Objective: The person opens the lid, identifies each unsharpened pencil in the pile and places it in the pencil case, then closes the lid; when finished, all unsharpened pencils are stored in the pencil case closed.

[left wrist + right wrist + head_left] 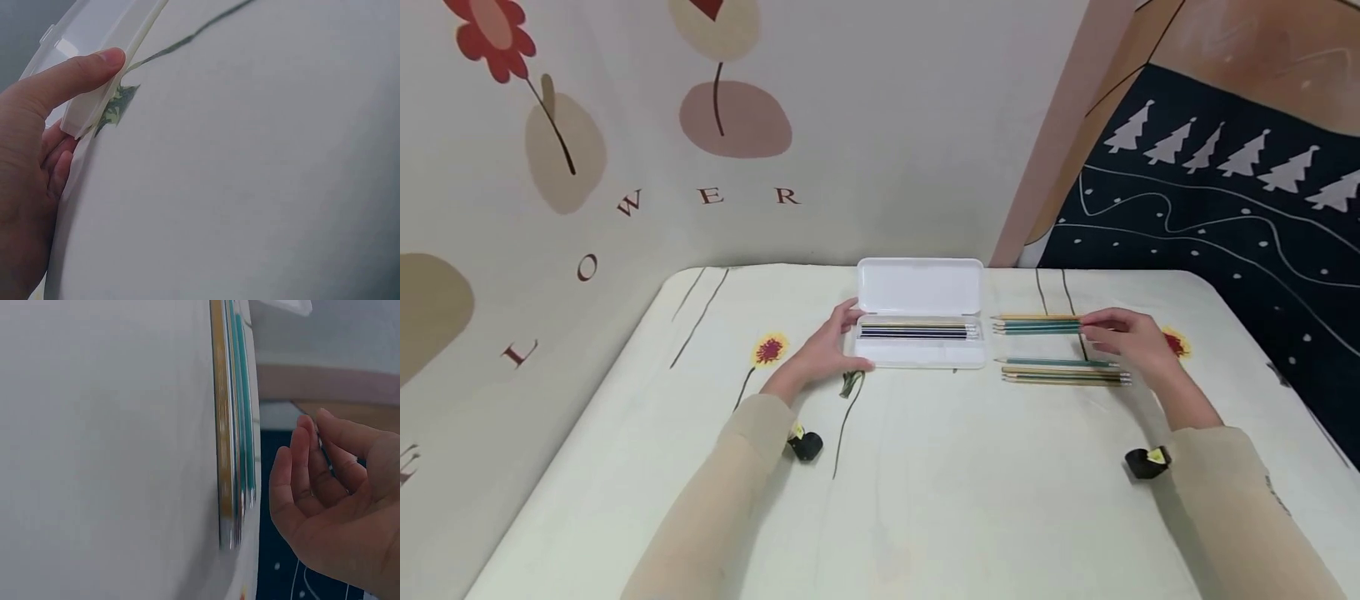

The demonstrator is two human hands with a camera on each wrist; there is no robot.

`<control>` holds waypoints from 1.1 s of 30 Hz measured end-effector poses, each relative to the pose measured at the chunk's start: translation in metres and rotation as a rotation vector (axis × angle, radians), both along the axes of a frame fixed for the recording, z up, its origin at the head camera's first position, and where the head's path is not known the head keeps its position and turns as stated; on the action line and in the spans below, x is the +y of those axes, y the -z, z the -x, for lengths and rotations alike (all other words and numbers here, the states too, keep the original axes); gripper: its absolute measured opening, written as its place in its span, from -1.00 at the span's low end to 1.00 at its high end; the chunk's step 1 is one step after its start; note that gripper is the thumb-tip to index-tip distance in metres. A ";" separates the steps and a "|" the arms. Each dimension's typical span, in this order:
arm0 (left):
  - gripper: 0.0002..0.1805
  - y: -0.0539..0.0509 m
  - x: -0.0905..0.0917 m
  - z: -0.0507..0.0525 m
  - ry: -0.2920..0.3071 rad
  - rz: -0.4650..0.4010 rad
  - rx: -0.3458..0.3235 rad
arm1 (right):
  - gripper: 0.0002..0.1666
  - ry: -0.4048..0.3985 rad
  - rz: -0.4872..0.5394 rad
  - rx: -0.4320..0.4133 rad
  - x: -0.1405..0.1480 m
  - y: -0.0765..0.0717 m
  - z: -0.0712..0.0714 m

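Observation:
A white pencil case [917, 354] lies with its lid [920, 286] raised; several dark and light pencils [917, 331] lie inside. My left hand [827, 346] grips the case's left end. In the left wrist view, its thumb [103, 62] lies over the case edge and the other fingers pass underneath. Right of the case lies a row of teal pencils and a yellow one [1037, 326]. My right hand [1123, 337] is at that row's right end, its fingers loosely bent. The right wrist view shows no pencil in it.
A second group of pencils [1067, 375], green and gold, lies nearer me beside the right hand. The table has a white flowered cover [917, 483]. A pale printed wall [910, 167] rises behind it, and a dark cloth with white trees [1217, 200] hangs at the right.

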State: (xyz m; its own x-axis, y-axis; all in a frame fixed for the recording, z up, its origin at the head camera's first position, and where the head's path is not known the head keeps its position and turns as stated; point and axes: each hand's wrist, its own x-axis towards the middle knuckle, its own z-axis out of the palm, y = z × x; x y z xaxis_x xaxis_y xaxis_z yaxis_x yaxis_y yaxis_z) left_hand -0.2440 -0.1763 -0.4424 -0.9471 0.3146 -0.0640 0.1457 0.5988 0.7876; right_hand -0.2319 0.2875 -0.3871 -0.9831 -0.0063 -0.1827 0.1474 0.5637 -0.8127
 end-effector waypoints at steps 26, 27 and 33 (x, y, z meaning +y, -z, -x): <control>0.33 0.001 0.000 -0.003 -0.019 0.011 -0.008 | -0.64 -0.218 -0.287 -0.038 0.067 0.022 -0.018; 0.33 0.001 0.000 -0.003 -0.018 0.012 -0.007 | -0.66 -0.223 -0.285 -0.037 0.067 0.022 -0.018; 0.32 0.002 0.000 -0.001 -0.014 0.018 0.001 | -0.73 -0.271 -0.252 -0.020 0.067 0.020 -0.020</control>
State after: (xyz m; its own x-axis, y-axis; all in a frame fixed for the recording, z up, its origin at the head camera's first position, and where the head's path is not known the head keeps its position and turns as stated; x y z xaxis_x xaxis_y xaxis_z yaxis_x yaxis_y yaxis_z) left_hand -0.2434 -0.1759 -0.4442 -0.9514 0.3003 -0.0686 0.1380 0.6145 0.7767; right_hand -0.2120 0.3543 -0.4068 -0.9483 -0.2180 -0.2305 -0.0201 0.7663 -0.6422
